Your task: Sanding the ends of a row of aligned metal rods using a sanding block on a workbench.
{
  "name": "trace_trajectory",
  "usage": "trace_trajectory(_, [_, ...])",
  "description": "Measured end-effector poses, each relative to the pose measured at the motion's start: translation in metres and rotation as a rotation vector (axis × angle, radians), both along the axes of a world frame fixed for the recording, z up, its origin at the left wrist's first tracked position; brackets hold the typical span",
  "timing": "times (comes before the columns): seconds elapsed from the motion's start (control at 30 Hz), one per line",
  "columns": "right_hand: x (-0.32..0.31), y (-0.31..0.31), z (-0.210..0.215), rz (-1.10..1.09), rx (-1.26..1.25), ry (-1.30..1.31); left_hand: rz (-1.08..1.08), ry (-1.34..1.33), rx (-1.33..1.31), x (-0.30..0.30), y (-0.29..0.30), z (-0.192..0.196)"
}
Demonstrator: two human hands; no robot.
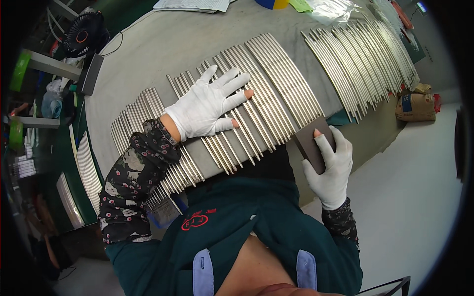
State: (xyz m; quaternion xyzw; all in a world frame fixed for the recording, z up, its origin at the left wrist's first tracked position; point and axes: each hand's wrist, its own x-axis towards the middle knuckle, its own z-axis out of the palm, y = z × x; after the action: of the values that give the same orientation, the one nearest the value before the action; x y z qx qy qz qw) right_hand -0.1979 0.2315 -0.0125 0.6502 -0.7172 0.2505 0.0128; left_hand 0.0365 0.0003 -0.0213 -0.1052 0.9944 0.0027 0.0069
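Observation:
Shiny thin metal rods [284, 81] lie side by side in groups across a grey table. My left hand [205, 104], in a white glove with some bare fingertips, rests flat on the middle rods with its fingers spread. In my right hand [333, 170], gloved the same way, is a dark grey flat block [310, 148]. The block sits by the near ends of the right-hand group of rods, at the table's edge. My right thumb and fingers press against its sides and top. More rods [143, 106] lie to the left of my left hand, partly hidden by my forearm.
Another wide batch of rods [365, 69] covers the table's right end. Papers [192, 5] and clear plastic [333, 10] lie at the back. A black fan [85, 34] stands at the far left. Beyond the right edge is a brown sack [417, 107].

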Motion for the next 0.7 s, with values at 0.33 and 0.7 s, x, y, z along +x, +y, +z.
trace_trajectory(0.33, [0.012,0.005,0.012,-0.043,-0.006,0.023,0.014,0.065,0.029,-0.02,-0.005,0.008])
trace_trajectory(0.7, [-0.005,0.013,0.014,-0.128,-0.048,0.039,-0.026,0.028,0.108,0.065,-0.014,0.043])
